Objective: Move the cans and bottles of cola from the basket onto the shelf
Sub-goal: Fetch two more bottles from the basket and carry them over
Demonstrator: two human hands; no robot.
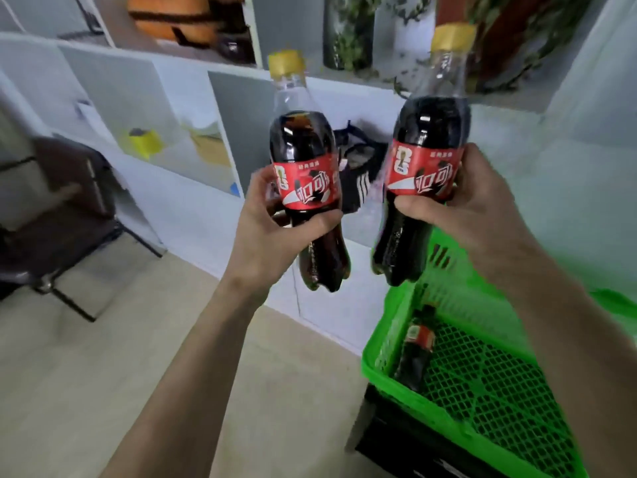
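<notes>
I hold two cola bottles upright in front of the white shelf. My left hand grips the left cola bottle around its red label; it has a yellow cap. My right hand grips the right cola bottle, also yellow-capped, which is held slightly higher. Below on the right stands the green basket. One more cola bottle lies inside it against the left wall.
The shelf compartments hold a yellow object, papers, and a dark bag with white stripes. Plants in vases stand on the shelf top. A dark folding chair is at the left. The basket rests on a black crate.
</notes>
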